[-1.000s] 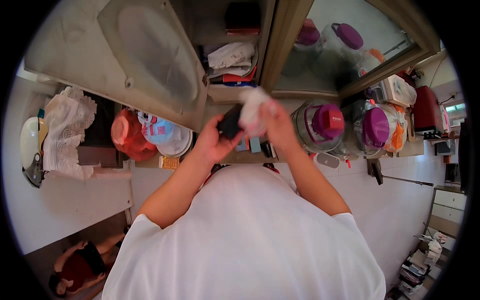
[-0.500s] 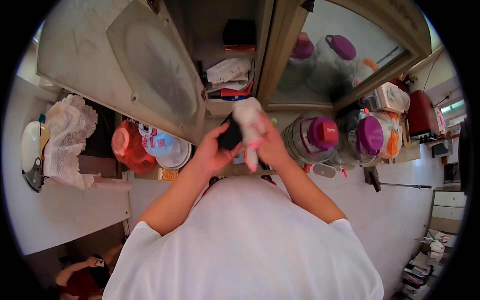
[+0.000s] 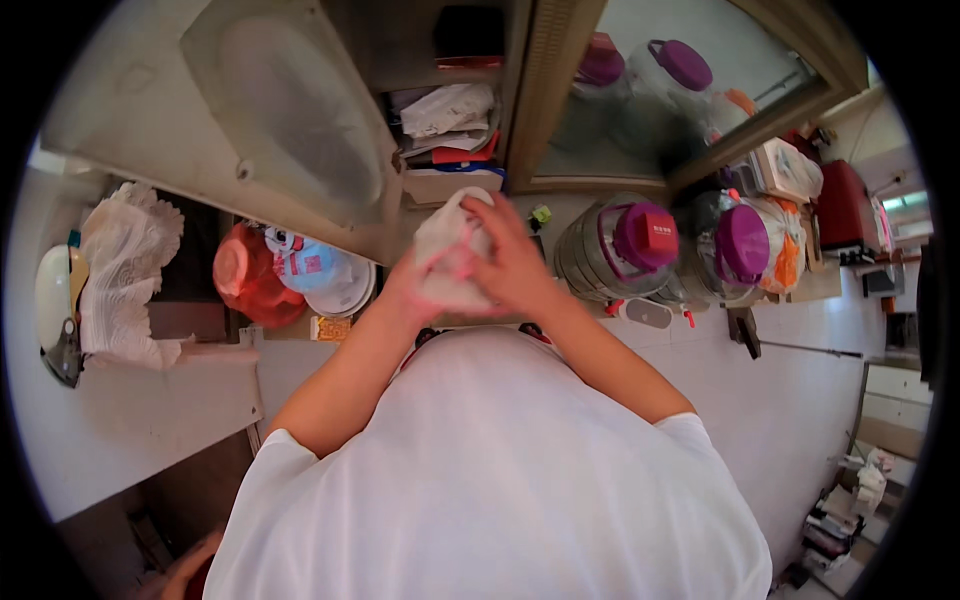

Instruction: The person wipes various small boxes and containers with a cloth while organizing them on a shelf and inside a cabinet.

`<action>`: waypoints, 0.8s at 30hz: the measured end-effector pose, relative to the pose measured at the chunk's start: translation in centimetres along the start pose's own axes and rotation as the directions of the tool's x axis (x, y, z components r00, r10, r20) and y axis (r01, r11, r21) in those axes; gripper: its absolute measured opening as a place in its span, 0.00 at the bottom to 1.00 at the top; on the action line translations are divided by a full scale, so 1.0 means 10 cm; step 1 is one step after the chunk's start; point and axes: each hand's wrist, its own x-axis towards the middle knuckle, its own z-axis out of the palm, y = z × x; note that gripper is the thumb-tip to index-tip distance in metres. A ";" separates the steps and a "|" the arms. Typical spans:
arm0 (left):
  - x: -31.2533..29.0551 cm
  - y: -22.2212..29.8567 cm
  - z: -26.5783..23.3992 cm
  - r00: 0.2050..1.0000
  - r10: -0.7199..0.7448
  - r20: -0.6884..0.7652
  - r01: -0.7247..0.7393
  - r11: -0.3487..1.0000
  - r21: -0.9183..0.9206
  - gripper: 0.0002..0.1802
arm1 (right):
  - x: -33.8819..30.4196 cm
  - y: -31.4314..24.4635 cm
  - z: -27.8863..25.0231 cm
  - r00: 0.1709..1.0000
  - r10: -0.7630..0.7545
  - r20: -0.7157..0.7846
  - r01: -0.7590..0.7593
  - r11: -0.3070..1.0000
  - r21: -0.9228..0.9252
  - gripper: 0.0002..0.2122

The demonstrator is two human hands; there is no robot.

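A white cloth with pink edging (image 3: pixel 450 255), smeared by motion, is spread between my two hands in front of the cabinet. My right hand (image 3: pixel 520 270) is on its right side, with the fingers bent over the cloth and pinching it. The cloth lies over most of my left hand (image 3: pixel 408 288), so its fingers are hidden. The black object that was in my left hand does not show; whether it is under the cloth I cannot tell.
An open cabinet door (image 3: pixel 290 110) hangs at the left, beside shelves with folded papers (image 3: pixel 450 110). Large clear jars with purple lids (image 3: pixel 645 237) stand on the right. A red basin (image 3: pixel 250 275) and white bowls (image 3: pixel 345 290) sit on the left.
The cloth, bunched in my right hand before, is now spread over my left hand. The black object has gone from sight. The view has shifted slightly.
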 end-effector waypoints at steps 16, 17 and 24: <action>-0.12 0.01 0.01 0.859 0.001 -0.512 0.001 1.000 0.004 0.13 | 0.08 0.39 -0.38 0.906 0.343 -0.248 -0.211 0.874 0.439 0.17; -0.07 0.00 -0.01 0.857 0.000 -0.515 0.002 1.000 0.004 0.13 | 0.07 0.33 -0.31 0.966 0.192 -0.175 -0.143 0.955 0.260 0.17; -0.08 -0.01 -0.03 0.958 0.062 -0.280 0.016 0.964 0.267 0.17 | -0.12 0.19 0.05 0.993 -0.118 0.017 0.119 0.989 -0.087 0.14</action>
